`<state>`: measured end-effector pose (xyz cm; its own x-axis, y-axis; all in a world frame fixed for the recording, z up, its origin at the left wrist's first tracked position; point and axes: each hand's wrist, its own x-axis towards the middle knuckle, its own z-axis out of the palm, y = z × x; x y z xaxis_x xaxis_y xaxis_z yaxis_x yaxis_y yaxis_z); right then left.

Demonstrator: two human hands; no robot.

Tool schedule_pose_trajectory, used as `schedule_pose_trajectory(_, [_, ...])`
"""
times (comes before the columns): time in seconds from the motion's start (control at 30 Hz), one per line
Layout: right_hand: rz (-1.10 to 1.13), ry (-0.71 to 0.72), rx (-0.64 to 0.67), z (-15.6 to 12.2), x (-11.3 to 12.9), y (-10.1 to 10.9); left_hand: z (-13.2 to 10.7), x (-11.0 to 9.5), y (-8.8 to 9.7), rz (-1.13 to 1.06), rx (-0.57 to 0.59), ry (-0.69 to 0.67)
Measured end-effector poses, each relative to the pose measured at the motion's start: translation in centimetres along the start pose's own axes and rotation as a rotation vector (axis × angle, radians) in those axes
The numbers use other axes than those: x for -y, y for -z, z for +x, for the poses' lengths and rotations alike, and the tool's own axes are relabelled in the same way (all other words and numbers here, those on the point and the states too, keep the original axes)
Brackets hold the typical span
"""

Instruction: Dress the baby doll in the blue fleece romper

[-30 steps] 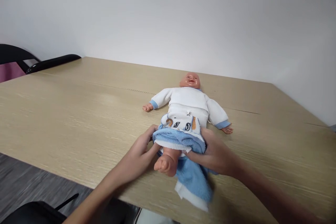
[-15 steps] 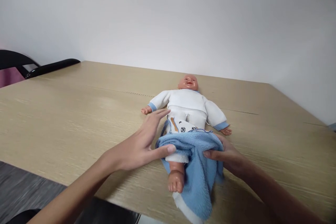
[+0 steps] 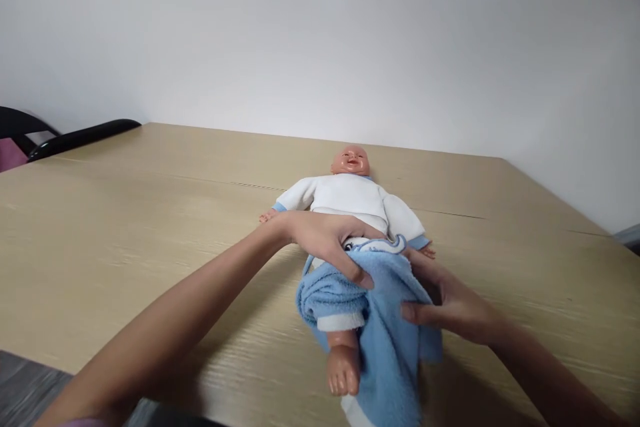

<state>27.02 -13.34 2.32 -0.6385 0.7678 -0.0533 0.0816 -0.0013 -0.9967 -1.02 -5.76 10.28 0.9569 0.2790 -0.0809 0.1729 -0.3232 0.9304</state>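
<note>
A baby doll (image 3: 350,193) in a white top lies on its back on the wooden table (image 3: 125,227), head toward the wall. Light blue pants (image 3: 390,320) cover its hips and legs; one bare foot (image 3: 343,370) sticks out below. My left hand (image 3: 327,240) reaches across the doll's waist, fingers curled onto the top edge of the pants. My right hand (image 3: 440,300) grips the pants fabric at the doll's right side, thumb pressed on the cloth.
A white partition wall (image 3: 320,60) runs behind the table. A black chair back (image 3: 75,137) shows at the far left edge. The table's near edge crosses the bottom left corner.
My left hand moved from the doll's left hip up and across its waist. The pants were pulled higher, hiding the printed front of the top. The doll's leg now lies straighter.
</note>
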Motion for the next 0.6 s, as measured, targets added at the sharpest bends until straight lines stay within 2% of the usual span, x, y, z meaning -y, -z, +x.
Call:
schedule_pose_trajectory(0.1, [-0.073, -0.12, 0.132, -0.6, 0.1, 0.7, 0.4, 0.6, -0.2, -0.044, -0.027, 0.021])
schedule_pose_trajectory(0.2, [-0.011, -0.074, 0.019, -0.5, -0.3, 0.8, 0.6, 0.8, -0.3, -0.049, -0.017, 0.071])
schedule_pose_trajectory(0.27, [0.047, -0.002, -0.086, -0.1, -0.7, 0.8, 0.6, 1.0, -0.3, -0.072, 0.06, 0.107])
schedule_pose_trajectory(0.37, [0.101, 0.005, -0.107, 0.6, -0.9, 0.8, 0.5, 1.2, -0.3, -0.157, 0.158, 0.12])
schedule_pose_trajectory(0.5, [0.024, -0.049, -0.033, 0.3, -1.0, 0.9, 0.4, 1.1, -0.6, -0.218, 0.099, 0.044])
schedule_pose_trajectory(0.6, [-0.069, -0.136, 0.001, -0.9, -1.2, 1.1, 0.5, 0.9, -1.0, -0.207, -0.008, 0.021])
